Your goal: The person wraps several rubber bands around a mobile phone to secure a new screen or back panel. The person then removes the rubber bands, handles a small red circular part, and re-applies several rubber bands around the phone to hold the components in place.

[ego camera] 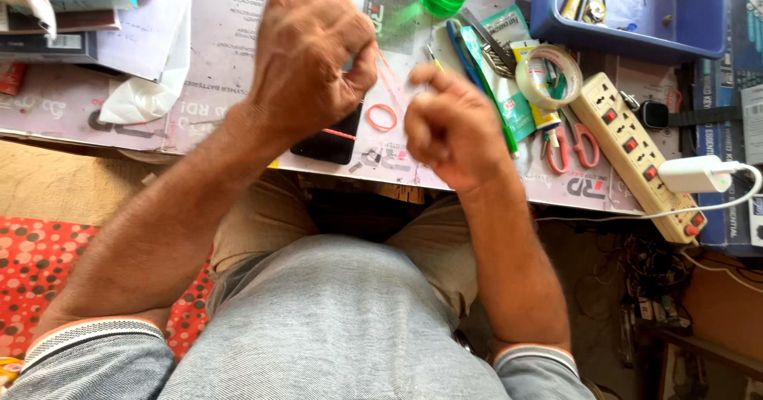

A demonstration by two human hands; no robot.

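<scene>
Orange rubber is stretching thin between the two hands: the left hand [306, 54] is pinching one end of a rubber band [387, 73] near its curled fingers, and the right hand [453, 126] appears to be pinching the other end, though that contact is blurred. Both grips are closing narrow, fingertips drawn tight, held above the surface [230, 34], which is lined with printed paper. A second orange band [381, 117] is lying flat on the paper just below the stretched one, beside a dark phone [330, 142] that is partly hidden under the left hand.

Judging by its look, the band is feather-light, soft and springy; it is likely pulling back against the fingers and could slip or snap if stretched far. Pinching it at the ends between thumb and forefinger seems the best hold.

To the right are lying a tape roll [548, 77], red-handled scissors [574, 142] and a cream power strip [636, 154] with a white charger [694, 173] plugged in.
</scene>
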